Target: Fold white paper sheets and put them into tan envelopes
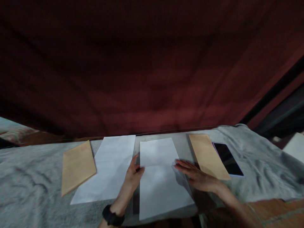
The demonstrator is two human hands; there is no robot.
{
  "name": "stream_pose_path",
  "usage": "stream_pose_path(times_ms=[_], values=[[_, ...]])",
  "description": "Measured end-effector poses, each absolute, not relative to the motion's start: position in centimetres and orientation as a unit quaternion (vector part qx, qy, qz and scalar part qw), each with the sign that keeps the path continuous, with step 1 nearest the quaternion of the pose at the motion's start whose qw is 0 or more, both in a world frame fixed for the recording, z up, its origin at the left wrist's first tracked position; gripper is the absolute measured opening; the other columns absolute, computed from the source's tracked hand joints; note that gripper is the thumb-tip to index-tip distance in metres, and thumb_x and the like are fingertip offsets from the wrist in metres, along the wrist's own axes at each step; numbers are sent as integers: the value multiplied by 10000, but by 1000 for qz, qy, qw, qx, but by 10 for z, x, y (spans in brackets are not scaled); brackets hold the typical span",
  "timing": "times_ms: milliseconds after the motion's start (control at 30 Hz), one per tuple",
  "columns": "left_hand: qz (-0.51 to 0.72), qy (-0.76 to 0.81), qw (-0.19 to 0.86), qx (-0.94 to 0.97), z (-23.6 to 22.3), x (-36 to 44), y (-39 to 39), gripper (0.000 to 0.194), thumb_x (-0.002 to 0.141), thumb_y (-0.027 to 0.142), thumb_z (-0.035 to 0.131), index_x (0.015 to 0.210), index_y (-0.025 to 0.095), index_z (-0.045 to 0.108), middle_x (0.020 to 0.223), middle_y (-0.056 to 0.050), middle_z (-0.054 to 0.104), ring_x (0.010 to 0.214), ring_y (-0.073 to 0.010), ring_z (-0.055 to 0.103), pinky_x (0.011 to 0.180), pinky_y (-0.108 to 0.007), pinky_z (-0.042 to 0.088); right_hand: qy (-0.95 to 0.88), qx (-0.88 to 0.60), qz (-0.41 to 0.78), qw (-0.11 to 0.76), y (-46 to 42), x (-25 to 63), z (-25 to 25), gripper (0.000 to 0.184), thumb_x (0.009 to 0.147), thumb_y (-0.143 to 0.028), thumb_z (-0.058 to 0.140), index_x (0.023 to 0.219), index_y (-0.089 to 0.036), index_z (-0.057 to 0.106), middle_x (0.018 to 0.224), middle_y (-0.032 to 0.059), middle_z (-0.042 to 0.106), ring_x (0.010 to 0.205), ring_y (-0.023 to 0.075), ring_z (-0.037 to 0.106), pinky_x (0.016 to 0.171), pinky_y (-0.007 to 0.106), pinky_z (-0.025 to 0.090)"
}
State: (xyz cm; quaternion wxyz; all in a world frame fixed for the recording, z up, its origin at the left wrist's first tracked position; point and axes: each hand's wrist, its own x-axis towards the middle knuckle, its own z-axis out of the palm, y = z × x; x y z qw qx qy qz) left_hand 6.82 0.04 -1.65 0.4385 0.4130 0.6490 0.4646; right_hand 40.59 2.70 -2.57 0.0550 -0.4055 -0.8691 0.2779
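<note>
Left hand [133, 176] is wide, right hand [195, 175] is flat; pushing inward might wrinkle the paper sheet [161, 186] between them.

from my remote seat, i see one plain white paper sheet [161, 190] lying lengthwise at lower centre of the frame, unfolded, faintly creased across.
</note>
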Motion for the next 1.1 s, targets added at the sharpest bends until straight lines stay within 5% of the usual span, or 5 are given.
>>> stream_pose_path(times_ms=[233, 367, 533, 700, 1100], values=[[481, 638, 568, 195, 4, 59, 11, 674, 575, 158, 748, 1234, 179, 609, 758, 7, 696, 605, -146, 652, 546, -232, 469, -868, -371, 314, 105, 28, 406, -10, 720, 887, -129, 485, 1572, -306, 352, 1653, 7, 305, 1533, 196, 251, 1230, 469, 289], [455, 627, 592, 222, 5, 59, 9, 701, 569, 194, 756, 1256, 198, 616, 743, 22, 701, 590, -149, 640, 524, -232, 454, -843, -415, 299, 167, 30, 398, -2, 582, 942, -261, 537, 1520, -285, 470, 1566, 52, 473, 1435, 232, 451, 1159, 430, 420], [460, 627, 586, 226, 0, 60, 7, 756, 569, 245, 762, 1304, 188, 591, 677, 45, 656, 584, -144, 622, 545, -233, 448, -789, -476, 318, 223, 36, 382, -9, 339, 923, -333, 576, 1204, -243, 742, 1155, 78, 761, 1070, 282, 710, 917, 386, 572], [441, 636, 549, 317, 6, 52, 6, 512, 617, 288, 704, 1116, 173, 689, 813, -25, 720, 738, -188, 683, 687, -295, 525, -716, -589, 298, 229, 44, 375, -17, 280, 947, -363, 536, 977, -204, 764, 847, 71, 773, 822, 257, 726, 749, 337, 561], [404, 654, 480, 422, -6, 73, 18, 417, 575, 557, 799, 648, 208, 583, 535, 63, 526, 465, -112, 490, 454, -225, 360, -702, -650, 168, 239, 47, 366, -39, 515, 984, -349, 435, 1471, -182, 462, 912, 79, 775, 811, 266, 744, 713, 342, 543]])
